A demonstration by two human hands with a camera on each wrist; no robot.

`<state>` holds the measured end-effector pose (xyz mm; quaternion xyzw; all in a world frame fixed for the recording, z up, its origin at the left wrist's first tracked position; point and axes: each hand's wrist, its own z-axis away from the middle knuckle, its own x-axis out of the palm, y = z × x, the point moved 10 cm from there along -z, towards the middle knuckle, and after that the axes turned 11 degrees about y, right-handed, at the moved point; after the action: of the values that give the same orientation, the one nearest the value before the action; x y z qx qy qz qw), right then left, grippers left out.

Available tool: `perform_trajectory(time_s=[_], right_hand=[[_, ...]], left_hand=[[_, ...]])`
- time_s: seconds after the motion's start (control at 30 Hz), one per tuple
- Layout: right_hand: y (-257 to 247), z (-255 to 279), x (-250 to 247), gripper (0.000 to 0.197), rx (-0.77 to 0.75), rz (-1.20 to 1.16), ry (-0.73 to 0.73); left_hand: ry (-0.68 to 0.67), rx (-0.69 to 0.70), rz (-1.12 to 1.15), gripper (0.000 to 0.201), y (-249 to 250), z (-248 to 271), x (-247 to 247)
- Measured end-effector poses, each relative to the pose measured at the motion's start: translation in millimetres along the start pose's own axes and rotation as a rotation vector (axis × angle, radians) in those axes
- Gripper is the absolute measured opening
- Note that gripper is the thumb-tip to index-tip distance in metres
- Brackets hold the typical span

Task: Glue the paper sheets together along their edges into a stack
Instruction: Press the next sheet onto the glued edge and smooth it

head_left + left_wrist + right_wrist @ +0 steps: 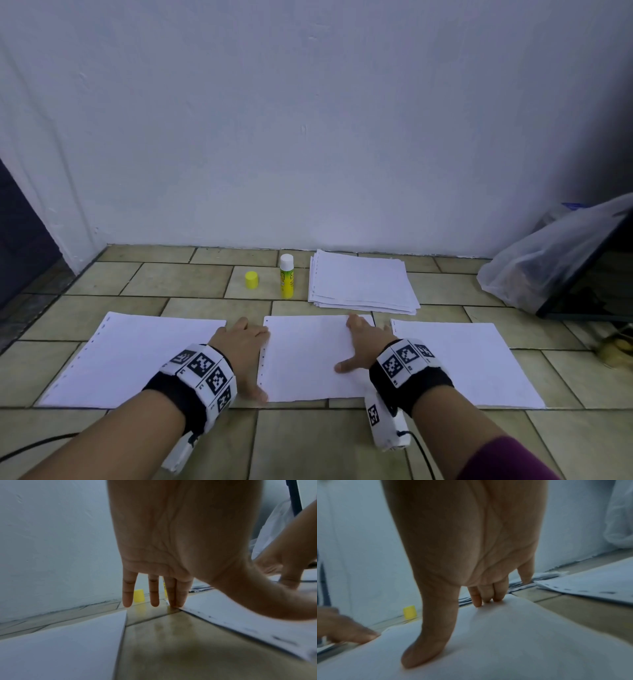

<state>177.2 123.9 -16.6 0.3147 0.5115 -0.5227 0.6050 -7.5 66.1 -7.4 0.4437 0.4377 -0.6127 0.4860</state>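
Note:
Three white sheets lie side by side on the tiled floor: a left sheet (137, 356), a middle sheet (305, 356) and a right sheet (459, 363). My left hand (245, 346) lies flat with straight fingers (180, 596) at the middle sheet's punched left edge (240, 623). My right hand (359, 342) presses on the middle sheet (505, 635), its thumb (429, 646) spread and its fingertips (477, 601) near the far edge. Behind them stand an uncapped glue stick (287, 275), its yellow cap (251, 280) and a stack of paper (361, 281).
A white wall rises behind the floor. At the right, a clear plastic bag (548, 267) leans on a dark framed panel (599, 284). A black cable (30, 448) runs at lower left. A dark doorway (20, 240) opens at the left.

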Motion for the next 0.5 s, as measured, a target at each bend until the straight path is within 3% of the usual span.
perform_trajectory(time_s=[0.17,0.27,0.4,0.5], right_hand=[[-9.1,10.2,-3.7,0.097,-0.008,0.221,0.018],[-25.0,17.0,-10.9,0.084,-0.048,0.344,0.07],[-45.0,18.2,0.5,0.058,-0.032,0.204,0.041],[-54.4,16.3,3.2,0.052,0.015,0.064,0.107]], left_hand=[[-0.028,-0.017,-0.073,0.081,4.9,-8.3,-18.6],[0.052,0.01,-0.077,0.069,22.4,-9.5,-28.3],[0.073,0.177,0.089,0.061,55.7,-4.6,-20.9],[0.077,0.163,0.064,0.047,55.7,0.3,-20.7]])
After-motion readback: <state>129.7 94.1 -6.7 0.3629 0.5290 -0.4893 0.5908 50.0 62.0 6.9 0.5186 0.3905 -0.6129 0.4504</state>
